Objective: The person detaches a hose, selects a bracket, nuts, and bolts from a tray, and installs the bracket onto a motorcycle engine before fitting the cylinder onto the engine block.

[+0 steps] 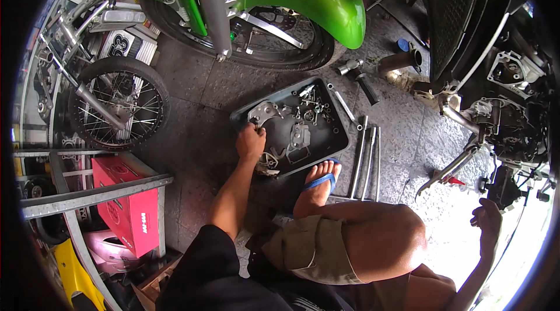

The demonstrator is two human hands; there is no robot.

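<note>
A black plastic tray (318,152) on the floor holds metal brackets, small fittings and rings. My left hand (251,140) is inside its left part, fingers closed at the lower edge of a silver bracket (265,110); what exactly they grip is hidden. A flat silver plate (298,139) and loose hardware (309,109) lie to its right. My right hand (487,220) is at the right, just below the exposed engine (507,136), fingers loosely curled and apart, with nothing visible in them. My sandalled foot (318,191) is by the tray's front edge.
A green front fender with wheel (326,7) is above the tray. A loose spoked wheel (99,118) and metal rack (70,194) with a red box (134,217) stand left. Metal rods (366,159), a wrench (344,107) and cylindrical parts (396,61) lie to the right.
</note>
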